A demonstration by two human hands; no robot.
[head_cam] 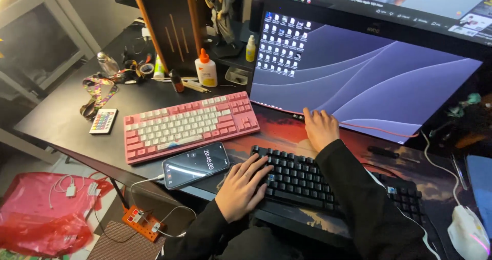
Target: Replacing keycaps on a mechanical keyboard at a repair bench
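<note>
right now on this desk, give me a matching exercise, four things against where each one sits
Things:
1. left hand
2. right hand
3. phone
4. pink keyboard

Places:
A. at the bottom edge of the monitor
B. behind the phone, left of the monitor
C. on the left end of the black keyboard
D. at the desk's front edge, left of the black keyboard

Pairs: 1-C, 2-A, 3-D, 4-B

Black desk (61,117), pink keyboard (189,125), black keyboard (307,180), phone (196,164), glue bottle (205,69), small remote (103,121)

Both hands flat — fingers (254,168) spread
</note>
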